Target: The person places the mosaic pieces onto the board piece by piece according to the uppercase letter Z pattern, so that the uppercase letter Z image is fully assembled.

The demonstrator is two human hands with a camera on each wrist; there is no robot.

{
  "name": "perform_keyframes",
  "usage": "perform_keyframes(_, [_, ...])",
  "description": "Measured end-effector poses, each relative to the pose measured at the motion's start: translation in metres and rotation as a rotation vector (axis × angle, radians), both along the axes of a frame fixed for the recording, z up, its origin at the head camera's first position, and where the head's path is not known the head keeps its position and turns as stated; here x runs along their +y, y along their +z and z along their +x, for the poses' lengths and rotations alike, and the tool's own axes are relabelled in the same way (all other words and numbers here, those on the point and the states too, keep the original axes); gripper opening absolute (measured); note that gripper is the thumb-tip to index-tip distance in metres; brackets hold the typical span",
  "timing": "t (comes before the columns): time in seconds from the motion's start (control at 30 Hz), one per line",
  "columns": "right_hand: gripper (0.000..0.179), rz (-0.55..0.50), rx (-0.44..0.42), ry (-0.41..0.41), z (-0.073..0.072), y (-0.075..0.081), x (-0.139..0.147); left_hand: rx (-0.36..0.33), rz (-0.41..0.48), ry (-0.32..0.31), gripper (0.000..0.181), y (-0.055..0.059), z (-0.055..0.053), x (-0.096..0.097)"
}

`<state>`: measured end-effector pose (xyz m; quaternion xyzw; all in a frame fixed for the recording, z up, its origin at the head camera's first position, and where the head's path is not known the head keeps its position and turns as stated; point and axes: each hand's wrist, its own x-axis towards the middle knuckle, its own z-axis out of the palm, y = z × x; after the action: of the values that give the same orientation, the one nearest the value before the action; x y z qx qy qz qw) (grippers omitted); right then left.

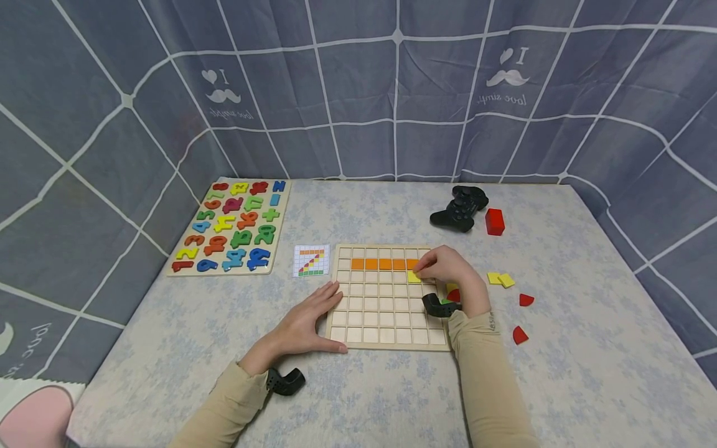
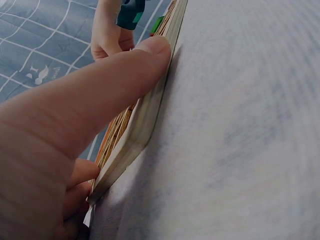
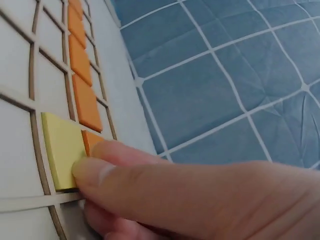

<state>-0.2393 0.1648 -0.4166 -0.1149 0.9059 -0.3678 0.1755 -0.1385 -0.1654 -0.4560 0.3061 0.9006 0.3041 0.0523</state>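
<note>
A wooden grid board (image 1: pixel 386 346) lies on the table, with a row of orange tiles (image 1: pixel 371 264) in its second row from the back. My right hand (image 1: pixel 448 267) pinches a yellow square tile (image 3: pixel 62 150) over a cell at the right end, just in front of the last orange tile. In the right wrist view the thumb lies on the tile's edge and the tile looks slightly raised. My left hand (image 1: pixel 302 322) rests at the board's front left corner, fingers on the left edge and thumb (image 2: pixel 145 55) along the front edge.
Beside the board are a pattern card (image 1: pixel 311 261) and a number puzzle board (image 1: pixel 284 214). Behind it sit a game controller (image 1: pixel 460 208) and a red block (image 1: pixel 495 222). Right lie yellow tiles (image 1: pixel 493 279) and red quarter-round pieces (image 1: pixel 520 335); more pieces are partly hidden by my right wrist.
</note>
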Motion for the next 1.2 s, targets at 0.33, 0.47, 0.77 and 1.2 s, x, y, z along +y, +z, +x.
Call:
perform_keyframes(0.33, [0.020, -0.101, 0.088, -0.114, 0.006, 0.008, 0.021, -0.013, -0.013, 0.007, 0.106, 0.000, 0.000, 0.000])
perform_keyframes(0.47, [0.026, -0.130, 0.104, -0.141, 0.008, 0.010, 0.035, -0.016, -0.014, 0.008, 0.106, 0.000, -0.001, 0.000])
perform_keyframes(0.77, [0.034, -0.147, 0.075, -0.197, 0.010, 0.006, 0.052, -0.020, -0.015, 0.006, 0.105, 0.000, -0.001, 0.000])
perform_keyframes(1.2, [0.040, -0.154, -0.011, -0.253, 0.012, 0.001, 0.064, -0.023, -0.019, 0.011, 0.106, 0.001, 0.000, 0.000])
